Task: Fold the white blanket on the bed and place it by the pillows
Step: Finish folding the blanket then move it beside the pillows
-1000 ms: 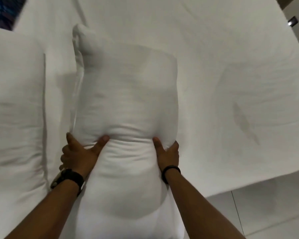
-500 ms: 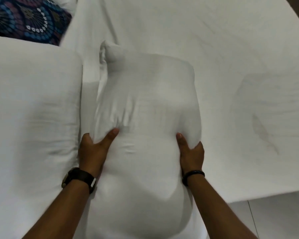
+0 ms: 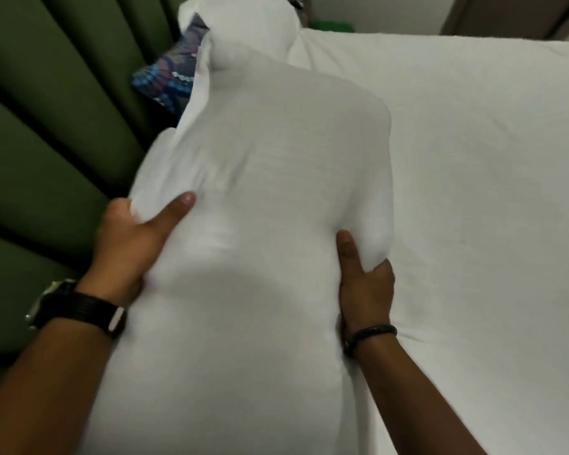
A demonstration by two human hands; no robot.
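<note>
A long white pillow (image 3: 270, 198) fills the middle of the view, lifted and tilted away from me. My left hand (image 3: 135, 238) grips its left edge, thumb pressed on the top face. My right hand (image 3: 365, 277) clamps its right edge, thumb up along the side. Past its far end lies another white pillow (image 3: 243, 21) at the head of the bed. The white sheet of the bed (image 3: 473, 159) spreads flat to the right. I cannot tell a separate white blanket from the sheet.
Green curtains (image 3: 53, 110) hang along the left side. A blue patterned cushion (image 3: 171, 77) sits between the curtains and the pillows. A brown door or panel (image 3: 513, 14) shows at the top right.
Both hands have raised the pillow and swung it left toward the curtains. My view has turned up toward the head of the bed; the second pillow on the left is no longer seen.
</note>
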